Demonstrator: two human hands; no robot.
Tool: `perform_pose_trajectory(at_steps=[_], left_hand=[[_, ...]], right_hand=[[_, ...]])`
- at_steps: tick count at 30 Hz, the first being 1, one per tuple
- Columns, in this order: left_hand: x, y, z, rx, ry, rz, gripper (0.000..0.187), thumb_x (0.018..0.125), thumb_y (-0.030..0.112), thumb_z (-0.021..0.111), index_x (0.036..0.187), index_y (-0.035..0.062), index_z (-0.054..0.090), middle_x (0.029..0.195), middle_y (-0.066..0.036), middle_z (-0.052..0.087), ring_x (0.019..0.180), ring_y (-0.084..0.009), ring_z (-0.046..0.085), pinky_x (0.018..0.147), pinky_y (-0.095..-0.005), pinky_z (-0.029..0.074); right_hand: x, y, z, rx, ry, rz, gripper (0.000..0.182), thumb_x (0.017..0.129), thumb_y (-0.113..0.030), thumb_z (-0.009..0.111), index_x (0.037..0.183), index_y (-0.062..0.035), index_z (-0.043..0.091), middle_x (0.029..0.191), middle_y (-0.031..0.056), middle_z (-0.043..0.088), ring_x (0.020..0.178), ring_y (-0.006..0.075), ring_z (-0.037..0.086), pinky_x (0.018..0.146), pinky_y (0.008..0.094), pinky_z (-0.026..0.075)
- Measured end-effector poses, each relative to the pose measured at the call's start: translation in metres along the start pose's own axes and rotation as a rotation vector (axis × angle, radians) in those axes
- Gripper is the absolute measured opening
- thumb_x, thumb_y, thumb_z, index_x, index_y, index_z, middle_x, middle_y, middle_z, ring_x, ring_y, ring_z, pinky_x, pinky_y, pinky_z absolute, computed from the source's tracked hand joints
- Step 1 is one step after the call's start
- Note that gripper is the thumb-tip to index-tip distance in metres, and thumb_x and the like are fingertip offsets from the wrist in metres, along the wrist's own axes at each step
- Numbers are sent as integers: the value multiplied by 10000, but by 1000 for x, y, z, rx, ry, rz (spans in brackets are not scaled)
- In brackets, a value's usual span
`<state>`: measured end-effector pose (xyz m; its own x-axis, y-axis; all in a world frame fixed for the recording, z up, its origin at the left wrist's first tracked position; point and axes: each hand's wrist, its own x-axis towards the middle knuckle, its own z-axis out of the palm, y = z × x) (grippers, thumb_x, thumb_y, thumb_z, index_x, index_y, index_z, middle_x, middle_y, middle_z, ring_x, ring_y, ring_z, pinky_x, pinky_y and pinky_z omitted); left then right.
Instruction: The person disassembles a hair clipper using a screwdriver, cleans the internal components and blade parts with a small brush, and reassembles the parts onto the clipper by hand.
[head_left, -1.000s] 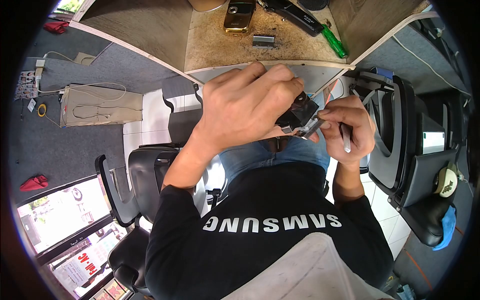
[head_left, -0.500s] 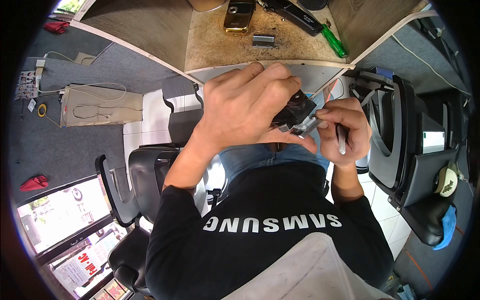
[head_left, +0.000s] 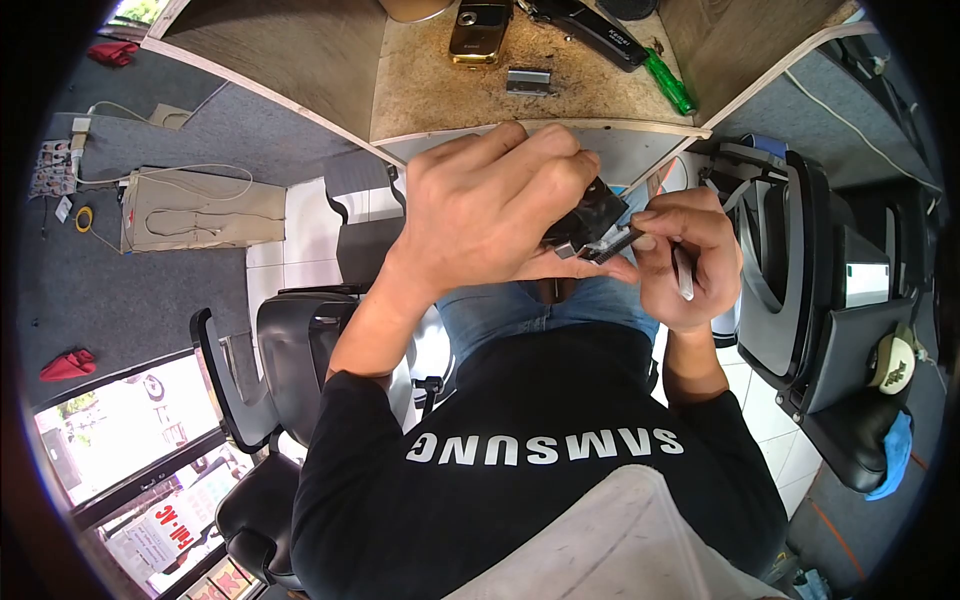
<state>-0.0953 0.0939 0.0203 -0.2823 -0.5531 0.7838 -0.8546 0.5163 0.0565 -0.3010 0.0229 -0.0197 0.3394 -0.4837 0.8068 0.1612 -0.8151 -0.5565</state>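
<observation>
My left hand [head_left: 500, 205] is wrapped round a black clipper body [head_left: 598, 212], its thumb stretched out underneath. At the clipper's open end, a small toothed metal blade [head_left: 612, 246] lies against a pale inner part. Thumb and index finger of my right hand [head_left: 692, 255] pinch the blade's right end. A slim tool with a pale, rounded end [head_left: 684, 275] is tucked into the curled fingers of that same hand. The palm side of my left hand is hidden.
On the wooden shelf [head_left: 430, 105] above lie a gold-edged clipper [head_left: 479, 32], a black Kemei clipper [head_left: 590, 32], a green-handled tool [head_left: 668, 82] and a small metal piece [head_left: 528, 82]. Black chairs [head_left: 290, 345] stand on both sides.
The toothed blade has tilted at the clipper's end, and its teeth show less clearly. The fingertips of my right hand have shifted slightly; my left hand has barely moved.
</observation>
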Motion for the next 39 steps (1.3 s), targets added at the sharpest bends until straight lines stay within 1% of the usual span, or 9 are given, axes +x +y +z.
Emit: perform_pose_trajectory(at_steps=[13,16,20,23,28,29,32,38,39], left_hand=[[5,2,-6,2,-100,-46,775,581,627,919,1026,52,649,849,-67,710,651,-238,697,554,-314,535],[6,-2,-7,-25,-154,-52,769,575,635,917,1009,55,659,845,-71,708,659,-244,698,565,-318,535],[5,-2,-6,-79,-197,-118,753,592,631,923,1004,57,663,848,-79,715,675,-256,711,595,-333,547],[1,3,4,-117,-93,-162,750,600,632,924,1002,57,661,848,-85,720,679,-265,719,606,-347,551],[-2,3,5,-168,-206,-278,657,688,554,938,994,45,658,816,-96,716,668,-273,717,596,-348,543],[-4,3,5,-172,-238,-310,636,708,536,938,991,41,656,808,-98,715,665,-275,716,594,-346,541],[-7,-1,10,-293,-240,-413,576,758,491,921,979,34,650,781,-108,706,671,-293,716,600,-349,534],[-9,-6,11,-384,-349,-544,605,772,523,906,1005,37,632,791,-129,694,694,-315,712,628,-364,524],[-10,-7,14,-366,-325,-518,619,777,557,891,1000,44,627,745,-120,681,669,-316,710,604,-372,523]], right_hand=[[5,-3,-3,27,-45,68,210,832,70,805,997,12,687,855,128,710,683,201,674,592,273,512],[6,-8,-4,46,-79,157,207,840,61,805,998,12,681,871,128,707,690,185,668,596,263,507],[-2,-9,2,53,-8,195,194,888,53,778,1034,22,654,900,134,702,693,159,646,601,250,498],[-11,-12,7,112,46,256,175,938,40,742,1070,33,627,937,129,690,708,123,629,606,235,497],[-5,-14,9,317,51,414,120,1008,18,670,1098,54,599,987,113,666,769,75,633,672,210,544],[-1,-15,7,327,29,489,105,1017,22,652,1096,64,598,991,103,665,794,76,647,713,213,577],[8,-12,-2,259,-113,552,116,991,24,689,1076,55,616,990,92,685,801,74,658,703,226,585],[28,-1,-17,61,-325,476,123,916,-11,771,976,20,669,870,73,723,737,106,685,609,254,529],[30,-1,-18,39,-353,474,121,914,-16,773,968,17,671,856,75,721,729,116,681,604,255,519]])
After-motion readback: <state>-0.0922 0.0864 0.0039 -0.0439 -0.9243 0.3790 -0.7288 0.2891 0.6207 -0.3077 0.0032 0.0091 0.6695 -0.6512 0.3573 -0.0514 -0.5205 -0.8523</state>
